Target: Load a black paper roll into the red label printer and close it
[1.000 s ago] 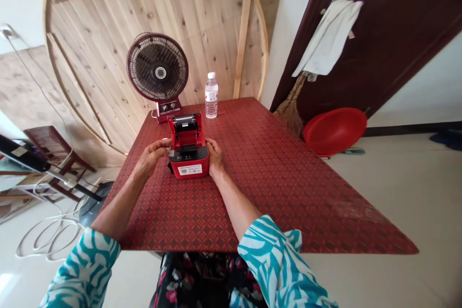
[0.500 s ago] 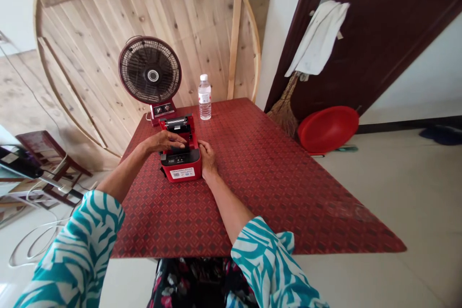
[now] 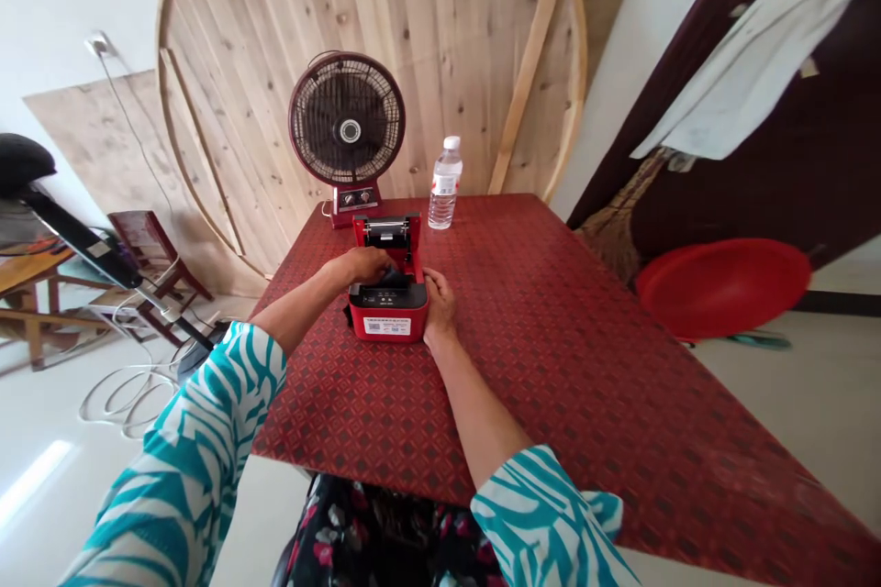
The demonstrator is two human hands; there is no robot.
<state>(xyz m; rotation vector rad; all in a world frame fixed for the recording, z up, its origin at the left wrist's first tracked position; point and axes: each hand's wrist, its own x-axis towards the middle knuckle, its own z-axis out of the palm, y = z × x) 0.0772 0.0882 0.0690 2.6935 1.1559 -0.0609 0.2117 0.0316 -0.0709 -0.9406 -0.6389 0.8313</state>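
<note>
A red and black label printer [image 3: 390, 326] stands on the table with its lid [image 3: 387, 227] raised, a white sticker with a QR code on its front. My left hand [image 3: 370, 265] reaches into the open compartment from the left. Its fingers are curled down by a dark part inside, and the fingertips are hidden. Against the printer's right side, my right hand [image 3: 440, 301] grips the casing, fingers along the wall.
Behind the printer are a dark red fan [image 3: 350, 133] and a water bottle [image 3: 445, 185] on the patterned red table [image 3: 537, 367]. A round wooden panel [image 3: 254, 92] leans against the wall. On the right are a red basin [image 3: 722, 284], a straw broom [image 3: 616, 229] and a hanging white cloth [image 3: 743, 69].
My view has swung left, so everything sits further right in it. My left hand's fingers, stretched over the compartment before, are now curled down into it. My right hand stays at the printer's side.
</note>
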